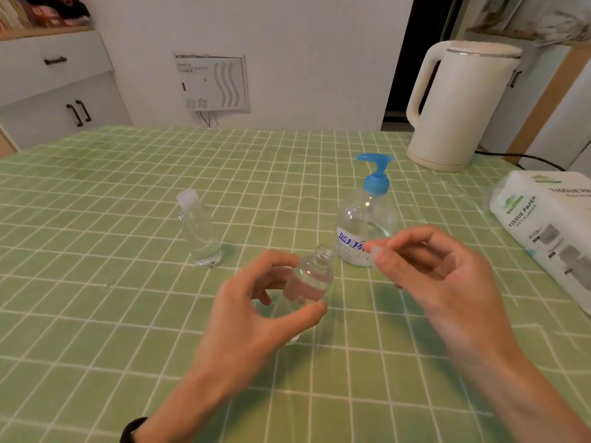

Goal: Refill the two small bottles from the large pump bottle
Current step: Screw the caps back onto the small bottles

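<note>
— Bottles first: what is held, and where?

— One small bottle, clear and uncapped, is gripped by the left hand near the middle of the green checked tablecloth; it is tilted, its open neck leaning to the right and away; the thumb is pressed to its near side and the fingers are wrapped behind it; little if any liquid can be made out inside.

— And the right hand?

— The right hand is raised just right of that open neck; something small and clear, seemingly the cap, is pinched between thumb and forefinger; its shape cannot be told for certain.

— The other containers?

— The second small bottle is stood further left, capped, with clear liquid seen low in it; the large pump bottle, blue-headed and labelled, is stood just beyond the hands, only its lower part being filled; a white kettle is placed at the far right, and a tissue pack is laid at the right edge.
</note>
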The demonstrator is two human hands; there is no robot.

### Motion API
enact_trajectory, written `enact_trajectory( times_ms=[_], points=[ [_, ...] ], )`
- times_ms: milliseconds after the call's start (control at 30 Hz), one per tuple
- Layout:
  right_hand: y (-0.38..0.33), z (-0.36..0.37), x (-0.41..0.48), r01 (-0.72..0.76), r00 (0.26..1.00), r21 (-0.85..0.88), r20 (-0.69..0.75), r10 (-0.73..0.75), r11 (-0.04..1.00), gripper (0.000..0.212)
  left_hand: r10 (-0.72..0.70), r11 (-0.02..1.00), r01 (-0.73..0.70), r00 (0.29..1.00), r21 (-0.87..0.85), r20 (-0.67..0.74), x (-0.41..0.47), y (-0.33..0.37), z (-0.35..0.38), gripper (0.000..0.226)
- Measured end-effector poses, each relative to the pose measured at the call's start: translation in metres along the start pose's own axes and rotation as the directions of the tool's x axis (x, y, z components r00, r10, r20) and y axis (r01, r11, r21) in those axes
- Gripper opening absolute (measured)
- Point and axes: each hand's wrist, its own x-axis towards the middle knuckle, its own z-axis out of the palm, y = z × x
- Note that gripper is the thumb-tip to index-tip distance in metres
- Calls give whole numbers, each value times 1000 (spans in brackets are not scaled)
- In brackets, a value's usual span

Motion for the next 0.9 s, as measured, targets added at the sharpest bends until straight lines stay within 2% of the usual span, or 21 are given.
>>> enact_trajectory(
  times_ms=[167, 300, 533, 600, 667, 733, 800, 900],
  points=[
    [-1, 4, -3, 35, 996, 79, 76, -41, 996, 22, -11, 1000, 11, 998, 16, 57, -5, -3, 1, 41],
    [-3, 7, -8, 82, 980, 5, 181, -82, 997, 22, 4, 998, -8, 997, 54, 82, -5, -3, 1, 41],
    [-5, 6, -11, 97, 954, -104, 292, -63, 990, 26, 7, 997, -15, 994, 79, 106, -6, -3, 1, 40],
    [-6, 6, -12, 111, 961, -161, 270, -64, 981, 25, 10, 997, -19, 994, 76, 109, -6, -2, 1, 41],
    [-8, 7, -13, 136, 970, -233, 227, -83, 963, 33, 11, 997, -19, 994, 72, 110, -6, -2, 2, 42],
    [-10, 8, -14, 166, 964, -227, 242, -110, 960, 40, 19, 997, -27, 994, 73, 112, -6, -2, 2, 42],
    [-11, 9, -15, 217, 948, -201, 276, -157, 955, 36, 24, 997, -32, 993, 71, 116, -6, -2, 2, 42],
    [-8, 11, -17, 250, 952, -256, 244, -187, 934, 29, 24, 997, -33, 993, 74, 119, -6, -2, 1, 44]
  ],
)
